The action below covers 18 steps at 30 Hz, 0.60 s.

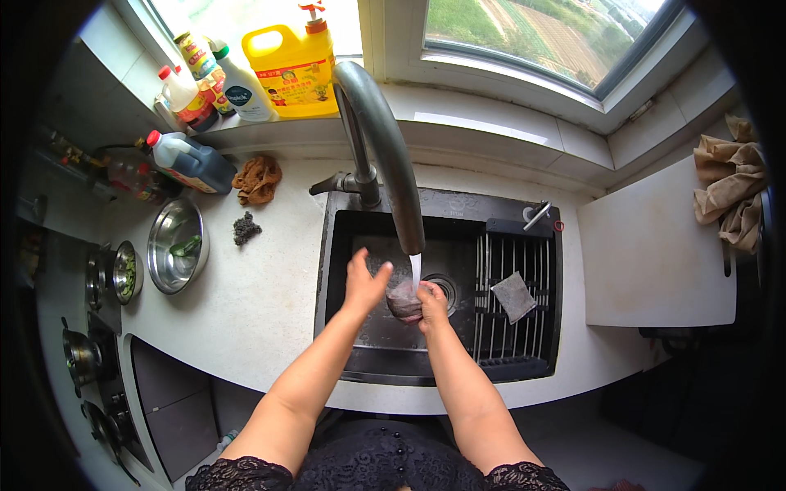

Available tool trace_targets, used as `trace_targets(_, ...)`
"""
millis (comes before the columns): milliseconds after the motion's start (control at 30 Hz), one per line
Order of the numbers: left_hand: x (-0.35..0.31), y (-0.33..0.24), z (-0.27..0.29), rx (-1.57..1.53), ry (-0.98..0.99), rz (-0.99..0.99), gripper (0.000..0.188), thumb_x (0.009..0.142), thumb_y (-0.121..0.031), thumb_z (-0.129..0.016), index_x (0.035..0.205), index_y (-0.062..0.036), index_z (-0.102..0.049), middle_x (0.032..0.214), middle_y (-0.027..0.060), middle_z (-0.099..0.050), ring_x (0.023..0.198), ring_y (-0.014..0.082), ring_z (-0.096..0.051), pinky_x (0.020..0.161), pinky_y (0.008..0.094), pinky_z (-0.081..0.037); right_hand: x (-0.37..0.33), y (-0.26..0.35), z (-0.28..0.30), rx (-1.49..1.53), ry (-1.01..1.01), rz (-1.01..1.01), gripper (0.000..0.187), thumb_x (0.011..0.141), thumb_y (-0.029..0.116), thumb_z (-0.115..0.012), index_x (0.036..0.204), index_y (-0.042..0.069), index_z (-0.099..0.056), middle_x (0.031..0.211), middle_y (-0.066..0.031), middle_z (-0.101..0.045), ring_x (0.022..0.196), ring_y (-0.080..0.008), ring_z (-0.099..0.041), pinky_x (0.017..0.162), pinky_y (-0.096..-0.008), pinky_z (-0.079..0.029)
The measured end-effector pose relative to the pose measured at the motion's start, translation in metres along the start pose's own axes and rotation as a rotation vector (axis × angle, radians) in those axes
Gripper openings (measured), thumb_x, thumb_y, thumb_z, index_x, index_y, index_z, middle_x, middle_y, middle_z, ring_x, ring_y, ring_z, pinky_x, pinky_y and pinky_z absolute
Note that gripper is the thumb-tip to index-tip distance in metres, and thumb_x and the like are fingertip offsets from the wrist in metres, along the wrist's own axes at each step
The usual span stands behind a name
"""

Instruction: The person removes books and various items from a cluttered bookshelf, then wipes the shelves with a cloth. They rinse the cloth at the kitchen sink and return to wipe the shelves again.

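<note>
A steel bowl (176,245) sits far left on the pale counter (262,303). At the black sink (332,270), the left hand (362,282) hovers with fingers spread, holding nothing, beside a small dark object (404,299) under the faucet's (385,139) running water. The right hand (431,304) has its fingers curled around it. A grey cloth (513,295) lies on the drying rack (516,327) to the right.

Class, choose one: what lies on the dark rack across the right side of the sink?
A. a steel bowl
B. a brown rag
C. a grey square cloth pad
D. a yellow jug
C: a grey square pad rests on the rack; nothing else lies there.
</note>
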<state>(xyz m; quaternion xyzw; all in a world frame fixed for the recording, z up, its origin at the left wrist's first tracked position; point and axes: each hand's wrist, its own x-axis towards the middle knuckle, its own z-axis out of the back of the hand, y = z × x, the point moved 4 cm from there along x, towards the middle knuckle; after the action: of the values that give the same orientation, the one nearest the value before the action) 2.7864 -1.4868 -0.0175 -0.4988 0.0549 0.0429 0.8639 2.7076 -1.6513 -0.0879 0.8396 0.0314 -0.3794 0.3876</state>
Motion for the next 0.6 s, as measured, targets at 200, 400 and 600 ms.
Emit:
trace_targets(200,0.075,-0.064,0.082,-0.022,-0.730,-0.263,0.077,0.077,-0.024,-0.073,0.135,0.0073,-0.031,0.134,0.0275,-0.039,0.125,0.0384,-0.040,0.105,0.0413,-0.033,-0.010,0.009,0.001,-0.115,-0.087,0.092,0.032,0.078,0.005,-0.072,0.106,0.005,-0.058,0.098,-0.0083,-0.061,0.084,-0.0176,-0.061,0.073,-0.0303,-0.051)
trace_targets(400,0.103,-0.068,0.100,-0.573,-0.234,-0.020,0.068,0.087,-0.018,-0.063,0.139,0.0070,-0.029,0.141,0.0222,-0.038,0.131,0.0300,-0.037,0.109,0.0362,-0.029,-0.011,0.016,0.009,-0.250,-0.098,0.276,0.041,0.077,0.004,-0.072,0.115,0.006,-0.057,0.108,-0.0112,-0.058,0.090,-0.0190,-0.060,0.077,-0.0311,-0.051)
trace_targets(600,-0.006,-0.053,0.020,-0.789,0.092,0.384,0.080,0.085,-0.044,-0.057,0.144,-0.0025,-0.022,0.148,0.0189,-0.028,0.137,0.0321,-0.027,0.108,0.0470,-0.020,-0.039,0.038,-0.013,-0.105,0.016,0.128,0.036,0.079,0.006,-0.072,0.113,0.005,-0.058,0.099,-0.0070,-0.062,0.084,-0.0159,-0.061,0.076,-0.0291,-0.050)
